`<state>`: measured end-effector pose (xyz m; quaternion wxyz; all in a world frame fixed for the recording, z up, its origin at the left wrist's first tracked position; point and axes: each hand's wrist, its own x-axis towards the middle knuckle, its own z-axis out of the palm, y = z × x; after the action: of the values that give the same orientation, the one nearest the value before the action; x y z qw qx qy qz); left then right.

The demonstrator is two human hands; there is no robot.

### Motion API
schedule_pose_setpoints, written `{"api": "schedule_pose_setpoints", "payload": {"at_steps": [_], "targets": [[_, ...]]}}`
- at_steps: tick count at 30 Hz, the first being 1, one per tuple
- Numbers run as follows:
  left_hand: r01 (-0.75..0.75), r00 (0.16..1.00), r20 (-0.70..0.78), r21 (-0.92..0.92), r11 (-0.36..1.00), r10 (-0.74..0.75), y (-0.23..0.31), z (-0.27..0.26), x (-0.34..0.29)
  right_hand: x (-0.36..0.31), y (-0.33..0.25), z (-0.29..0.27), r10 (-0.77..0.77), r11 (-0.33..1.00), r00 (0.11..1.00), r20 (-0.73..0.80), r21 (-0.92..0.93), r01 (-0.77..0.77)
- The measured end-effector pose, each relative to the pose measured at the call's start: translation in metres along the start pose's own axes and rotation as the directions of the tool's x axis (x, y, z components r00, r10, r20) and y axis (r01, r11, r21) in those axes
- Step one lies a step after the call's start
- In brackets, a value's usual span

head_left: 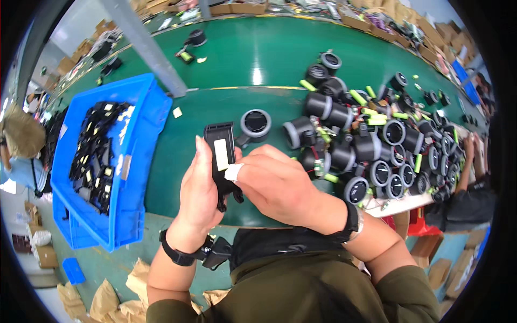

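Observation:
Upright in my left hand (195, 188) is a long black plastic housing (226, 132), gripped along its left side with the thumb pointing up. A pale yellow rectangular foam pad or sticker (221, 153) lies on its face. My right hand (283, 185) is closed, its fingers curled. A white covering or scrap (233, 171) at its thumb tip touches the lower end of the pale rectangle. Whatever those curled fingers may hold is hidden. Just beyond the housing, a round black part with a grey ring (254, 123) rests on the green table (183, 161).
At left stands a blue crate (149, 107) with many black plastic parts. A large heap of black cylinders (371, 146) with grey rims and lime-green batteries (378, 119) covers the right. A grey metal post (145, 46) rises at the far left. A co-worker's arm (467, 161) reaches in at right.

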<state>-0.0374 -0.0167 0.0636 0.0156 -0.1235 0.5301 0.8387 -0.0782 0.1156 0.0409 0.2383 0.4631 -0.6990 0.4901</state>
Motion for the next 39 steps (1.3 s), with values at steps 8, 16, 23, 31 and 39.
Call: {"api": "schedule_pose_setpoints", "payload": {"at_steps": [8,16,23,31,39], "targets": [[0.017,0.999,-0.035,-0.121,0.993,-0.022,-0.051,0.031,0.007,-0.032,0.006,-0.021,-0.072,0.971,0.995,-0.065,-0.234,0.055],[-0.011,1.0,-0.004,0.102,0.995,0.011,-0.042,0.049,0.007,-0.022,0.002,-0.035,-0.186,0.94,0.966,-0.18,-0.317,0.122],[-0.156,0.987,0.064,0.236,0.959,0.144,-0.026,0.041,0.012,0.001,0.012,-0.029,-0.009,0.972,0.989,-0.146,-0.236,-0.026],[0.024,0.995,0.083,0.257,0.966,-0.047,-0.013,0.009,0.001,0.09,0.166,-0.084,0.251,0.802,0.908,-0.335,-0.454,-0.388],[0.117,0.965,0.205,0.235,0.965,-0.166,-0.012,-0.006,0.006,0.027,0.049,-0.044,0.084,0.971,0.81,0.58,0.134,-0.196]]}}
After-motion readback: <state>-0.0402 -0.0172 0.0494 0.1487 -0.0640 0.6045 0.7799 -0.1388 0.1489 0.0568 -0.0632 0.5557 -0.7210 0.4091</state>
